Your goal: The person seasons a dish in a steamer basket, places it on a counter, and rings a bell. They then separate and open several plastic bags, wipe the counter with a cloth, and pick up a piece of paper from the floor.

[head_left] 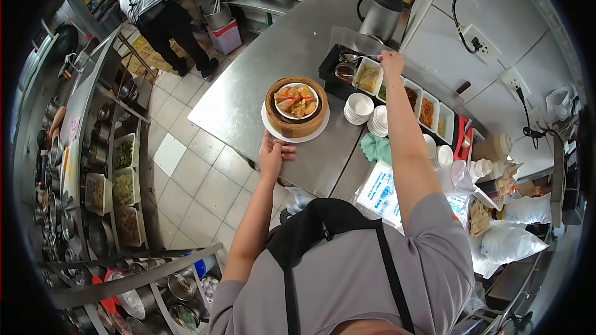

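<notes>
A bamboo steamer [297, 125] stands on a white plate [318, 133] on the steel counter. Inside it a white bowl holds food [297, 102] with orange and red pieces. My left hand [273, 152] is at the plate's near left edge, fingers apart, with nothing in it. My right hand [390, 61] reaches over the row of condiment containers, its fingers closed on the handle of a thin metal utensil [367, 56]. The utensil's other end is by the small sauce jars [346, 72] at the left of the row. A white container [368, 77] of pale shreds lies just below it.
Stacked white cups [358, 108] and a green cloth [375, 147] are near the containers. A metal jug [381, 17] stands behind them by the tiled wall. Another person [155, 9] bends over at the upper left. Shelves with pans and food tubs line the left.
</notes>
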Available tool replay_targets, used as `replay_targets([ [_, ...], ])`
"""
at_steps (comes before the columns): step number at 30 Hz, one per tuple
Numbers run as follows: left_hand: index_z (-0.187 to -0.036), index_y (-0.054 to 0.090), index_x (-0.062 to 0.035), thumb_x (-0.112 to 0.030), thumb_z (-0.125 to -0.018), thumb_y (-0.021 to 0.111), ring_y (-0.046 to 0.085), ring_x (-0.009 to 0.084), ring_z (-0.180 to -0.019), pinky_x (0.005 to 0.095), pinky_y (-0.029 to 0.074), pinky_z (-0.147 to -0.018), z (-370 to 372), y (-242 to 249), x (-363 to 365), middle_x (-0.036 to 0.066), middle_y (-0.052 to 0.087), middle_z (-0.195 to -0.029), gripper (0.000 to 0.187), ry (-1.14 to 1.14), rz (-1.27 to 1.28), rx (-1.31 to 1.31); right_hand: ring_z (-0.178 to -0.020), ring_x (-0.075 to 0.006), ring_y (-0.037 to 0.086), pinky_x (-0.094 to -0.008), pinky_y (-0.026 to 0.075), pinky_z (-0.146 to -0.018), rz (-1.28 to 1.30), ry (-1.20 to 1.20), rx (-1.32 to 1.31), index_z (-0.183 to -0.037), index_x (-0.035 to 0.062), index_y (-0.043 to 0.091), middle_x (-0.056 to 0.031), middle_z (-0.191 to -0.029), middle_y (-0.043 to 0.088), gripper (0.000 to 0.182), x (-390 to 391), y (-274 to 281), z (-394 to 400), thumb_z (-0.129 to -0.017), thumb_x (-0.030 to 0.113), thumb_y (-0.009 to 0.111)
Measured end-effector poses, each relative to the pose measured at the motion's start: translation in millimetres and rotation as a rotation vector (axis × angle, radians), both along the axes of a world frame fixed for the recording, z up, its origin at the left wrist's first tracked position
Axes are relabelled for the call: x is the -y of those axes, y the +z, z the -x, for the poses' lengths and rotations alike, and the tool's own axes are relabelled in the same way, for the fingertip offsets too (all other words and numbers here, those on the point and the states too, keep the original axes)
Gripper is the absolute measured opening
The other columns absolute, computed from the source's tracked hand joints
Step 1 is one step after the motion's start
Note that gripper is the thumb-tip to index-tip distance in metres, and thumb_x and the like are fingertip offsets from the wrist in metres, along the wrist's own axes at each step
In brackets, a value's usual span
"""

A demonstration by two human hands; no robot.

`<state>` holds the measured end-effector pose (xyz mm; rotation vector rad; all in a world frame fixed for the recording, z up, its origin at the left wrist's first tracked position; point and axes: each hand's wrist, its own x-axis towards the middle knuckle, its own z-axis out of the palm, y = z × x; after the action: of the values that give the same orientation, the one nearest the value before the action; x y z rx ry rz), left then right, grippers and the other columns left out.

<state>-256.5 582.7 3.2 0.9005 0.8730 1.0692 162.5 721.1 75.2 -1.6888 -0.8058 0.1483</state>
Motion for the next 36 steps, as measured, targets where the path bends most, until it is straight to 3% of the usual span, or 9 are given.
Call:
replay_targets([
  [3,-0.140,-0.002,0.0024,0.003,-0.083,0.034,0.064,0.0212,-0.071,0.0275,0.055,-0.055,-1,-1,-1,0.017,0.054,-0.092,0.068,0.009,0.006,-0.002,-0.062,-0.0229,0.062,-0.0340,0.047,-0.062,0.039,-0.017,0.225,-0.078,-0.0001,0.064,-0.0128,-0.069,0.065,0.021,9,20,27,-0.073,0.020,0.060],
  [5,-0.140,-0.001,0.0023,0.002,-0.082,0.033,0.064,0.0222,-0.072,0.0284,0.055,-0.056,-1,-1,0,0.018,0.054,-0.092,0.067,0.014,0.006,-0.015,-0.068,-0.0272,0.063,-0.0359,0.047,-0.064,-0.045,0.108,0.567,-0.078,0.0012,0.063,-0.0156,-0.072,0.064,0.019,1,22,42,-0.074,0.019,0.060],
  [9,-0.140,-0.002,0.0014,0.000,-0.083,0.033,0.064,0.0233,-0.072,0.0296,0.056,-0.057,0,-5,-1,0.019,0.054,-0.093,0.068,0.003,-0.004,-0.006,-0.073,-0.0302,0.062,-0.0368,0.047,-0.066,0.107,0.284,0.650,-0.077,0.0022,0.063,-0.0168,-0.073,0.062,0.018,-11,22,58,-0.076,0.020,0.059],
  [12,-0.140,-0.003,0.0007,0.000,-0.084,0.034,0.064,0.0234,-0.072,0.0298,0.055,-0.057,1,-7,-1,0.019,0.054,-0.092,0.068,-0.003,-0.002,-0.003,-0.073,-0.0356,0.060,-0.0423,0.047,-0.070,0.019,0.221,0.539,-0.074,0.0011,0.062,-0.0188,-0.073,0.062,0.019,-11,24,55,-0.074,0.020,0.059],
  [16,-0.140,-0.004,0.0006,-0.001,-0.084,0.034,0.064,0.0235,-0.072,0.0299,0.055,-0.057,2,-3,1,0.019,0.054,-0.092,0.068,-0.003,0.010,0.014,-0.065,-0.0262,0.062,-0.0370,0.047,-0.065,0.065,0.097,0.262,-0.072,0.0013,0.065,-0.0135,-0.066,0.064,0.021,0,22,29,-0.073,0.021,0.059],
  [18,-0.140,-0.005,0.0006,0.000,-0.084,0.034,0.064,0.0234,-0.072,0.0301,0.055,-0.057,2,-1,0,0.019,0.054,-0.092,0.069,-0.005,0.011,0.004,-0.052,-0.0147,0.058,-0.0288,0.046,-0.055,0.038,0.034,0.107,-0.073,-0.0014,0.063,-0.0090,-0.065,0.065,0.021,1,13,19,-0.075,0.019,0.059],
  [22,-0.140,-0.005,0.0010,0.000,-0.084,0.034,0.063,0.0233,-0.072,0.0303,0.055,-0.056,1,-1,0,0.019,0.054,-0.092,0.069,-0.015,0.008,0.009,-0.052,-0.0171,0.057,-0.0308,0.046,-0.056,-0.050,-0.013,-0.025,-0.071,-0.0004,0.065,-0.0087,-0.061,0.064,0.021,7,12,15,-0.073,0.019,0.059],
  [27,-0.140,-0.004,0.0018,0.000,-0.084,0.034,0.063,0.0233,-0.072,0.0305,0.055,-0.056,1,-4,0,0.019,0.054,-0.092,0.068,-0.013,-0.023,0.005,-0.048,-0.0113,0.052,-0.0244,0.043,-0.048,-0.152,0.028,-0.217,-0.076,-0.0040,0.060,-0.0119,-0.066,0.063,0.016,17,15,12,-0.077,0.012,0.057],
  [36,-0.141,-0.004,0.0001,0.000,-0.086,0.036,0.064,0.0206,-0.070,0.0277,0.054,-0.054,1,-4,0,0.016,0.056,-0.090,0.068,0.030,0.019,0.026,-0.057,-0.0100,0.056,-0.0222,0.046,-0.054,-0.217,0.252,-0.296,-0.080,-0.0018,0.060,-0.0090,-0.070,0.063,0.014,51,48,56,-0.081,0.012,0.060],
])
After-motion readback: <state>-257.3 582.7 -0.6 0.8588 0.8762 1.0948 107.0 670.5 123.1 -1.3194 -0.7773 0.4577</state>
